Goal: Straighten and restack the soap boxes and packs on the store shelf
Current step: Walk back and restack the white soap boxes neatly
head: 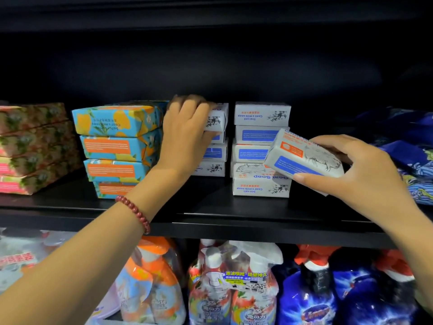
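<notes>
now: both hands on the white soap boxes

centrally on the upper shelf (210, 213) stand two piles of white goat-milk soap. the left white stack (214, 168) is partly hidden behind the left hand (187, 127). that hand's fingers curl over the top of the top box (219, 118) and its thumb presses the front lower edge, so it clasps that box where it lies on the pile. a red bead bracelet (136, 213) circles the left wrist, at seven o'clock from the hand.

at three o'clock from this pile, across a narrow gap, is the right white stack (261, 113), five boxes high. its boxes are not flush: the lower ones jut forward, and the fourth one down shows its top face.

the right hand (365, 174) grasps a loose soap box (302, 156), thumb along the near lower edge and fingers wrapped over the far side. the box is tilted, its left end higher, and it hangs in front of the right edge of the right white stack. whether it touches that stack cannot be told.

at nine o'clock from the left hand stands the blue and orange stack (114, 146), four boxes visible, skewed against each other. further toward nine o'clock lie pink and green packs (35, 146), piled four high. dark blue packs (414, 160) fill the shelf's end at three o'clock.

on the shelf below, at six o'clock, stand spray bottles (234, 285), with an orange bottle (150, 277) at seven o'clock and blue bags (311, 299) at five o'clock.
</notes>
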Available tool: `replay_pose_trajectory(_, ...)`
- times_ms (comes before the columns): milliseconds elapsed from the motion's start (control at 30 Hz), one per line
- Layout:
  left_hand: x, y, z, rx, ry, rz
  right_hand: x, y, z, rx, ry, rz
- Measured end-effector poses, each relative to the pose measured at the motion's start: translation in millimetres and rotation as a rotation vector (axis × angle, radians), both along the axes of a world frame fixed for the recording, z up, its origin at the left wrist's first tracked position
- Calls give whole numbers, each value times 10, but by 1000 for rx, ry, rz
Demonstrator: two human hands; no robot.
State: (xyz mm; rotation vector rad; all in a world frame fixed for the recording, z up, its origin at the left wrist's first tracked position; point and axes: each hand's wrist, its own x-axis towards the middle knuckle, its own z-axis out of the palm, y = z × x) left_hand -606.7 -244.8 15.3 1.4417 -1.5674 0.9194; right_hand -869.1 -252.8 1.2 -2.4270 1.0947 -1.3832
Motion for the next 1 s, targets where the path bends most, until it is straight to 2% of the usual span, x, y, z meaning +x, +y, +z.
replay_pose_trajectory(200, -98, 336, -16, -170, 40, -102, 217, -195, 94, 10, 90, 97)
replay_pose_trajectory(333, -127, 477, -67, -162, 101, -145, 392, -320, 87, 62, 131, 179)
replay_pose_trajectory(433, -106, 535, -117, -145, 110, -165, 482, -383, 32, 70, 215, 164)
replay_pose_trajectory(800, -122, 582, -138, -115, 73, -217, 464, -243, -98, -47, 191, 53)
replay_pose_trajectory(933, -240, 562, -34, -98, -25, -230, 305, -103, -47, -169, 88, -56)
replay_pose_trajectory(1000, -332, 523, 27, -91, -77, -239, 174, -30, -35, -147, 51, -53)
